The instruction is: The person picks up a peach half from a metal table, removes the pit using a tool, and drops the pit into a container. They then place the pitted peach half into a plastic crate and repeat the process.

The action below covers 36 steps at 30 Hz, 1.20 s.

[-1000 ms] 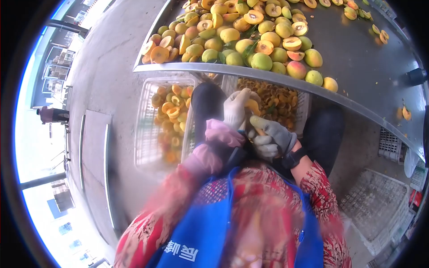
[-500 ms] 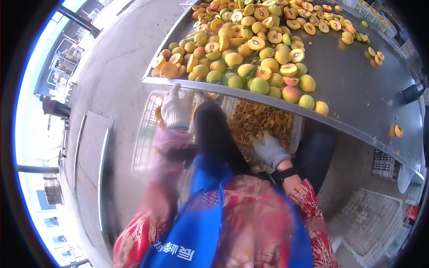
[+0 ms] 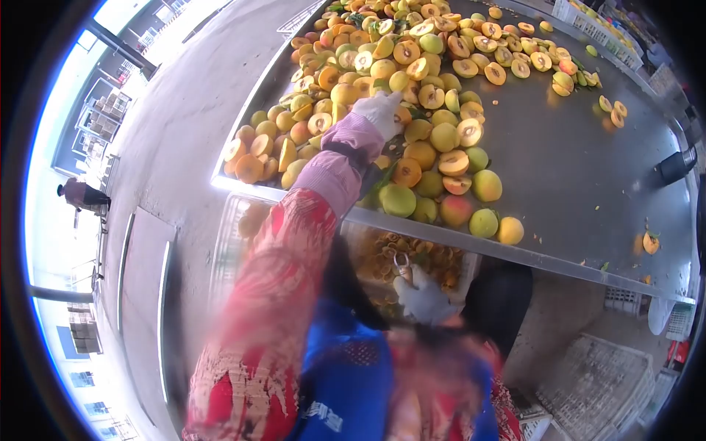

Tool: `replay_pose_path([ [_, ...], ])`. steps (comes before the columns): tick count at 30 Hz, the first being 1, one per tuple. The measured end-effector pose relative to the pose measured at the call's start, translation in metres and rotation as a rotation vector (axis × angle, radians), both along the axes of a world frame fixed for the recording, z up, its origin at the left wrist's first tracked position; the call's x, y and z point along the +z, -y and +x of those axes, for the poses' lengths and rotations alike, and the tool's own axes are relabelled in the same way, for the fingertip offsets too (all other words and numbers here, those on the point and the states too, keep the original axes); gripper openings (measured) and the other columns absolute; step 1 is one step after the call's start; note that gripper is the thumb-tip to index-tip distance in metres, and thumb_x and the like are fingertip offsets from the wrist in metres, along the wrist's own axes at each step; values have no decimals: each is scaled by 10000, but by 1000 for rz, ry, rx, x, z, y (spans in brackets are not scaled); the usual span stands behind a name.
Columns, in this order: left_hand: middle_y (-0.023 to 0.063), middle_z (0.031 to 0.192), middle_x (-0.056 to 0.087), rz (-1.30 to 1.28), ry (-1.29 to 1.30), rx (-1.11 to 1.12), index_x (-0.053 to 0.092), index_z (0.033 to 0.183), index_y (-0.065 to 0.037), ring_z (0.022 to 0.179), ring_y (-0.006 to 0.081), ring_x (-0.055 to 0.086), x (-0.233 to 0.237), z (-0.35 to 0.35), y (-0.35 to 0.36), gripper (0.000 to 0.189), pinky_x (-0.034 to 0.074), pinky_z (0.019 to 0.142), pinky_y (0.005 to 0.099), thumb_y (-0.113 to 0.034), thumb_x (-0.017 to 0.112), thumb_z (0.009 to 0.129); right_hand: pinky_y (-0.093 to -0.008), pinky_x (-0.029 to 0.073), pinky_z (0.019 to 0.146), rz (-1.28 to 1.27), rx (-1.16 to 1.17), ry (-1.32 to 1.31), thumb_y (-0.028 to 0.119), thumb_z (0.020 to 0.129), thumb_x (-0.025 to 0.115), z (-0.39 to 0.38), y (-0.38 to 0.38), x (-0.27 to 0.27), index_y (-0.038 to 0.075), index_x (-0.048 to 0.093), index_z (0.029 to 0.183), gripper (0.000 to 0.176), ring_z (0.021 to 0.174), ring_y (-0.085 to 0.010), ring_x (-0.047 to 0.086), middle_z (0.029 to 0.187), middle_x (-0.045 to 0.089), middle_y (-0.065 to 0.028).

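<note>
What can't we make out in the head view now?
All head view:
- Left hand: fingertips lost among the fruit; can't tell if it grips any.
- Tool: handle mostly covered by the right hand.
- Crate contents: mostly behind the blurred sleeve.
- Lettering: blurred.
- Distant person: too small for detail.

The whole fruit [image 3: 398,200] runs from green to yellow, some blushed red; the cut halves [image 3: 407,173] are orange-yellow, many with brown centres; the table [image 3: 559,169] is dark grey with a silvery rim. The left glove [image 3: 379,114] is white, the right glove [image 3: 425,298] pale grey, the tool's loop [image 3: 401,260] silver; the left sleeve [image 3: 268,294] is red with a cream pattern, its cuff [image 3: 342,165] pink and finely striped; the vest [image 3: 346,375] is bright blue with white lettering.
</note>
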<state>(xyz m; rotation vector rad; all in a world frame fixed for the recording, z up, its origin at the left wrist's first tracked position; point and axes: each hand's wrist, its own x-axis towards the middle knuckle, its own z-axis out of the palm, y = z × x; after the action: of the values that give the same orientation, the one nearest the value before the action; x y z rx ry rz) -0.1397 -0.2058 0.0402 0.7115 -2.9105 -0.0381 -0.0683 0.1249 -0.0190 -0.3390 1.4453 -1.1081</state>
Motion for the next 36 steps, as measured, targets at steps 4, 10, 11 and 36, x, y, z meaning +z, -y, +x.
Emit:
replay_pose_path([
  [4,174,937,653,107,-52,70,633,1013,-80,875,324,663,19,19,-20,372,527,765,392,-317,721,741,-269,371,411,-163,-108,178,256,950,562,1,3,11,111,519,988,156,447,-101,456,627,493,7],
  [10,113,988,643,860,-330,331,578,1068,-21,896,178,616,43,108,-105,428,495,777,299,-142,746,693,-307,494,782,-453,-335,-486,136,934,587,-7,20,53,2,529,1254,351,851,-171,612,975,640,-126],
  [11,121,1019,640,833,-150,255,562,1103,-19,922,170,613,47,123,-119,454,493,783,285,-122,739,699,-307,494,812,-502,-314,-633,135,930,594,-13,23,68,-1,517,1284,387,882,-171,615,1033,647,-128],
  [36,114,894,621,1949,-1252,580,590,1087,41,779,202,602,-35,204,-213,427,500,716,337,-362,497,980,-500,456,754,-261,171,-715,268,905,559,51,13,34,12,516,1038,291,905,-471,587,888,614,-298],
])
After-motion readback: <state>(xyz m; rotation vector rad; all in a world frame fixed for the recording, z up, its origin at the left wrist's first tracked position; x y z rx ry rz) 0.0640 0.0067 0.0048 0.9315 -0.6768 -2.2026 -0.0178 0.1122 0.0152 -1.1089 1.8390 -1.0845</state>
